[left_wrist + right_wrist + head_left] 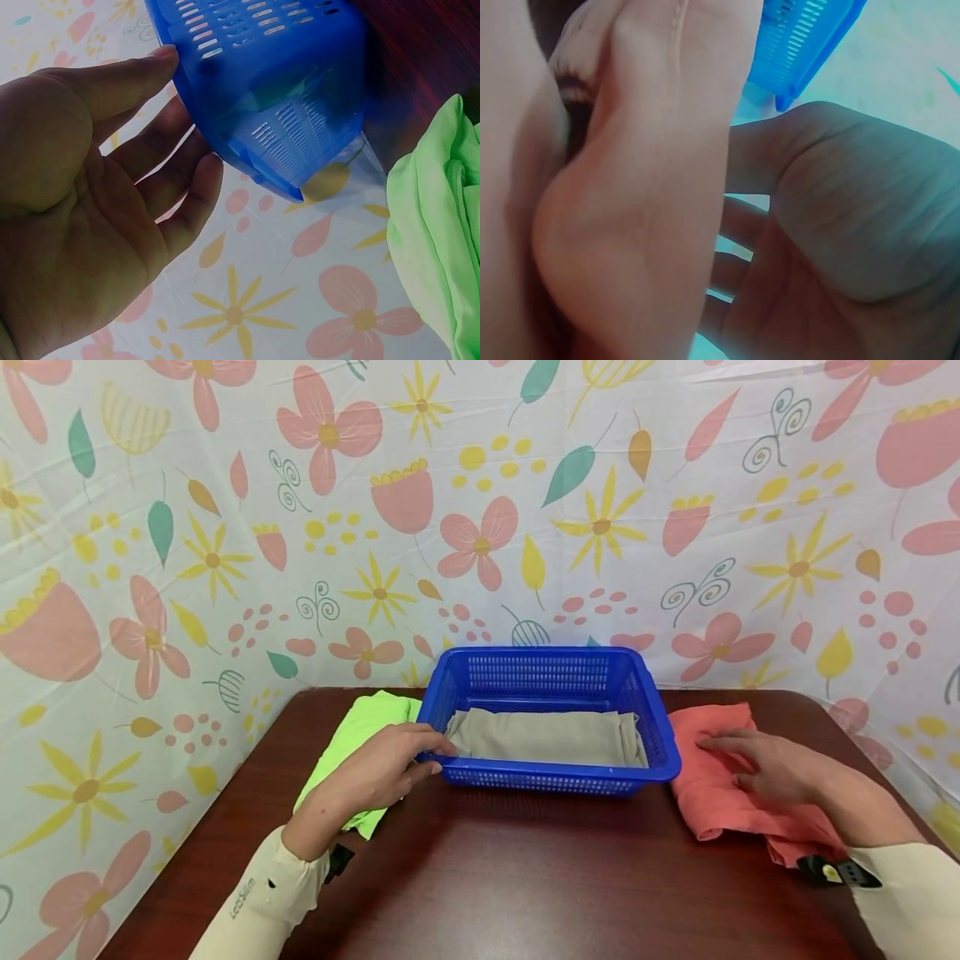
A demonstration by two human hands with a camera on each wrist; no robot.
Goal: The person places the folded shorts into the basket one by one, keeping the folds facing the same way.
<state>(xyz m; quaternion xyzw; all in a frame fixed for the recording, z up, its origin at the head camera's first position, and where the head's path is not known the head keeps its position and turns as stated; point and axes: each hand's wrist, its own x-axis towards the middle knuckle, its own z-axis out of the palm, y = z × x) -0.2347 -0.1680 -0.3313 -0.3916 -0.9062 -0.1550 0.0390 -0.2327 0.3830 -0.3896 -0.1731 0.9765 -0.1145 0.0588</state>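
A blue plastic basket [555,772] stands near the back of the table, with a folded beige cloth [547,737] lying inside. My left hand [386,764] grips the basket's left front corner; in the left wrist view the thumb [142,79] is on the outer side of the rim and the other fingers go behind it. Under the left forearm lies a bright green cloth [341,747]. My right hand [772,768] rests over a rumpled coral cloth [720,802] right of the basket, fingers loosely extended. A cloth fold hides those fingertips in the right wrist view.
Everything stands on a dark reddish-brown table [525,868]. A floral-patterned sheet [480,527] hangs close behind it and along both sides. The basket's back rim is near that sheet.
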